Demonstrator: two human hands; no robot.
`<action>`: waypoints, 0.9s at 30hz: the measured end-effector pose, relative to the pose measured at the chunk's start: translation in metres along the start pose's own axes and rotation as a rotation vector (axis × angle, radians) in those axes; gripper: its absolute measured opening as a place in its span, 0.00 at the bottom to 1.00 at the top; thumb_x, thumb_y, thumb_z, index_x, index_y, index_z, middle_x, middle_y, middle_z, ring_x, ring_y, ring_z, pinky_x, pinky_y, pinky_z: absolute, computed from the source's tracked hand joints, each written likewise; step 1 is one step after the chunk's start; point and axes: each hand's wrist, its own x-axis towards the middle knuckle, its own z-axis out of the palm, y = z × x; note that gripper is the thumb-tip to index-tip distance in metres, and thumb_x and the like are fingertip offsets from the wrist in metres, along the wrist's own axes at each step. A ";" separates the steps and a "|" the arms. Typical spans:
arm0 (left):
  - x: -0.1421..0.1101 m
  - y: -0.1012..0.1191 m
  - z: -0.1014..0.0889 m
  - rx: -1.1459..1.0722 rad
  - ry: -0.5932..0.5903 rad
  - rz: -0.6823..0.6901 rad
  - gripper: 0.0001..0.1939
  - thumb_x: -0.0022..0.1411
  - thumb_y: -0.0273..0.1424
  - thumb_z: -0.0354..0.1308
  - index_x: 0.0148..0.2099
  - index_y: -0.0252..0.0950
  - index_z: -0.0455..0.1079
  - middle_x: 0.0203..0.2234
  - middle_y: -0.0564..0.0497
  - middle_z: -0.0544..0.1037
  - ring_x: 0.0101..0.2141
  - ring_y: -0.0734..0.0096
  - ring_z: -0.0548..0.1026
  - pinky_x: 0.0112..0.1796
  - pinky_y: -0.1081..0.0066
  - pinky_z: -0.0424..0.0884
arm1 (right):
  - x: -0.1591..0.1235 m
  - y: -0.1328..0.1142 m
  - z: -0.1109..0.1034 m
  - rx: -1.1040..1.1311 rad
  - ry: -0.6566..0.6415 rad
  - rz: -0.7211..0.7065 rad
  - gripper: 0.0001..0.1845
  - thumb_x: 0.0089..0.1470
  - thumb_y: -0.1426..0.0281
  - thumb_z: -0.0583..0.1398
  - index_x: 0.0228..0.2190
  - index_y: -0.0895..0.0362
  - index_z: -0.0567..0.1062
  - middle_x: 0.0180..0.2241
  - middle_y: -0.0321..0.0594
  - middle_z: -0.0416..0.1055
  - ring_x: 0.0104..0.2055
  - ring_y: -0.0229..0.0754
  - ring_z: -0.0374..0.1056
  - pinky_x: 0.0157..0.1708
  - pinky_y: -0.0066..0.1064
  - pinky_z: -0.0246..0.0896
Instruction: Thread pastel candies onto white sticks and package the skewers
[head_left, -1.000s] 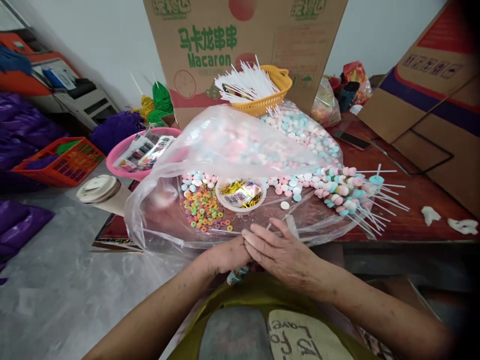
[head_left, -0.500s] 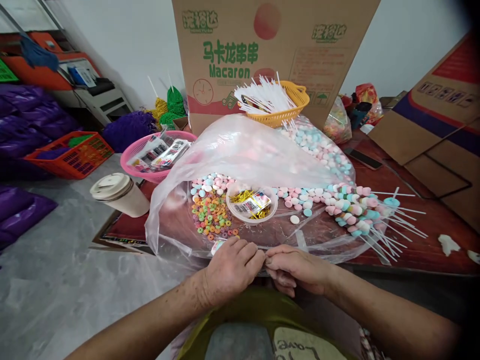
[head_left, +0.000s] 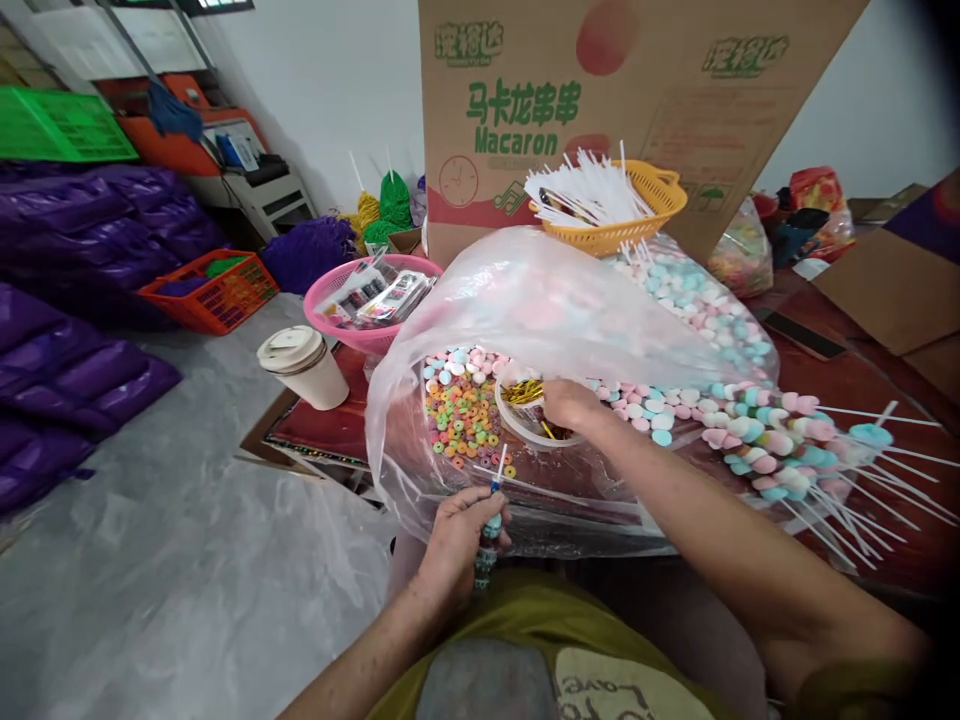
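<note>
My left hand (head_left: 459,535), in front of the plastic sheet at the table's near edge, is closed around a white stick with a blue and teal wrapped body (head_left: 487,545). The stick's bare end points up. Reaching over the table, my right hand (head_left: 574,405) dips into a round clear bowl (head_left: 541,441). Its fingertips are hidden there among gold twist ties (head_left: 523,391) and small packets. Left of the bowl lies a pile of colourful ring-shaped pieces (head_left: 459,418). Pink, white and blue marshmallows (head_left: 649,408) spread to its right.
Finished-looking marshmallow skewers (head_left: 772,440) are heaped at the right. A yellow basket (head_left: 615,235) of white sticks stands at the back, before a large carton (head_left: 517,60). On the left are a pink basket (head_left: 371,340) of packets and a lidded cup (head_left: 304,370). A phone (head_left: 804,333) lies right.
My hands have parted. The right one has moved forward into the bowl, while the left stays near the edge with the wrapped stick now upright. The view has shifted left.
</note>
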 end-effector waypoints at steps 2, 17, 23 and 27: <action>-0.001 -0.004 -0.001 -0.049 -0.012 -0.039 0.14 0.44 0.39 0.62 0.24 0.33 0.65 0.19 0.55 0.69 0.16 0.80 0.65 0.19 0.76 0.59 | -0.023 0.007 -0.004 0.020 0.069 -0.042 0.11 0.59 0.68 0.52 0.39 0.61 0.70 0.40 0.49 0.69 0.41 0.44 0.67 0.38 0.36 0.63; 0.006 -0.010 0.038 0.101 -0.211 0.115 0.05 0.50 0.29 0.51 0.26 0.34 0.66 0.22 0.55 0.67 0.25 0.77 0.63 0.29 0.76 0.62 | -0.136 0.005 0.080 0.959 0.100 -0.169 0.09 0.54 0.65 0.52 0.25 0.56 0.65 0.22 0.34 0.66 0.25 0.36 0.61 0.26 0.28 0.56; -0.001 -0.013 0.029 0.202 -0.309 0.170 0.14 0.57 0.40 0.54 0.34 0.34 0.72 0.29 0.51 0.73 0.34 0.71 0.68 0.40 0.71 0.64 | -0.139 0.007 0.097 0.859 0.240 -0.141 0.07 0.53 0.66 0.53 0.26 0.56 0.64 0.20 0.33 0.64 0.23 0.36 0.59 0.25 0.28 0.54; 0.002 -0.012 0.028 -0.077 -0.324 -0.034 0.15 0.48 0.40 0.64 0.29 0.32 0.72 0.21 0.51 0.72 0.24 0.75 0.69 0.31 0.73 0.65 | -0.142 0.013 0.089 0.997 0.145 -0.212 0.10 0.55 0.63 0.54 0.34 0.57 0.67 0.21 0.32 0.66 0.23 0.36 0.62 0.24 0.27 0.57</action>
